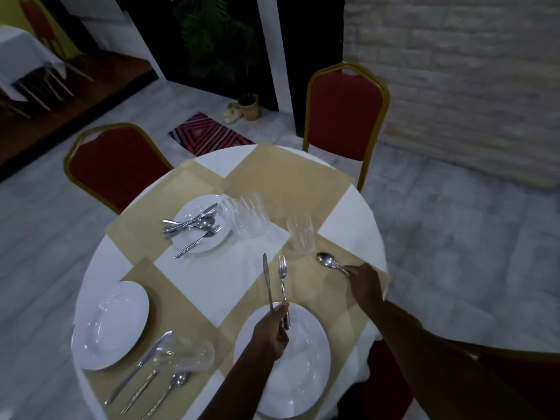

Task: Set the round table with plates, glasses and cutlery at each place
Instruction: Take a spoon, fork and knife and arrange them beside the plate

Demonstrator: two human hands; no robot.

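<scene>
Cutlery held over the near place at the table [218, 283].

A knife [267, 281] and fork [283, 291] are gripped by the left hand [271, 334], tips pointing away (above the near plate [306, 371]). A spoon [328, 262] is pinched by the right hand [362, 283] beside a glass [300, 234], bowl pointing far-left.

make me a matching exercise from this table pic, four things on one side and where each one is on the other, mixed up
Things:
1. spoon
2. knife and fork
3. pile of cutlery
4. glass lying on its side

Places:
A. on the far plate
B. in the left hand
C. in the right hand
D. beside the plate on the left

Pairs: 1-C, 2-B, 3-A, 4-D
</scene>
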